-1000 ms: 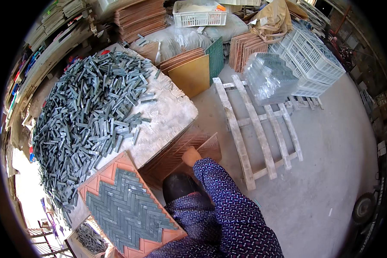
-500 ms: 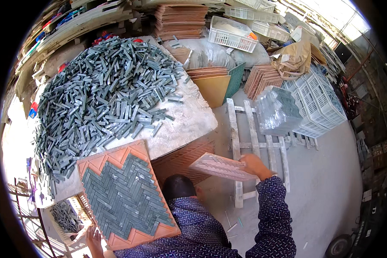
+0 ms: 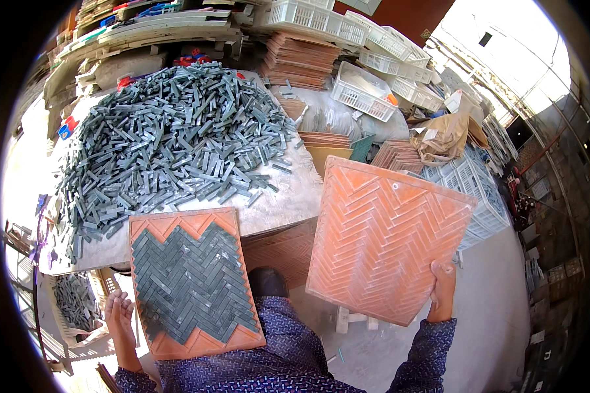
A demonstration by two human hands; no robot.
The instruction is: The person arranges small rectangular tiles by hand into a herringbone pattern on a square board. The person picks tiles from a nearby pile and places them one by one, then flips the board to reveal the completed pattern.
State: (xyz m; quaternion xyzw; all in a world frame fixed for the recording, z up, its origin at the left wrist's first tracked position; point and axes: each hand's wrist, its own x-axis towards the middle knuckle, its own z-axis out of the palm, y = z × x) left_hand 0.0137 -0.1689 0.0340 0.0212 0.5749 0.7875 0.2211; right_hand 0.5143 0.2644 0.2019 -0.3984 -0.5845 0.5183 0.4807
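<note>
My right hand (image 3: 443,285) grips the right edge of an orange mould board (image 3: 387,249), its face marked with an unfilled herringbone pattern of ridges. It is held raised and tilted to the right of my lap. Another orange mould board (image 3: 185,343), filled with dark green stone strips (image 3: 193,281) in herringbone, lies over my lap, leaning by the table's front edge. My left hand (image 3: 120,319) is beside that board's left edge, fingers extended and apart; whether it touches the edge I cannot tell.
A large heap of loose green strips (image 3: 177,144) covers the pale table (image 3: 292,200). Below left stands a crate of strips (image 3: 78,304). Stacked orange boards (image 3: 298,60), white plastic baskets (image 3: 364,92) and blue-white crates (image 3: 475,190) stand behind and to the right.
The unfilled mould board has come up and turned its patterned face toward me, hiding the pallet and wrapped stack. My left hand has risen along the filled board's side. The view has shifted.
</note>
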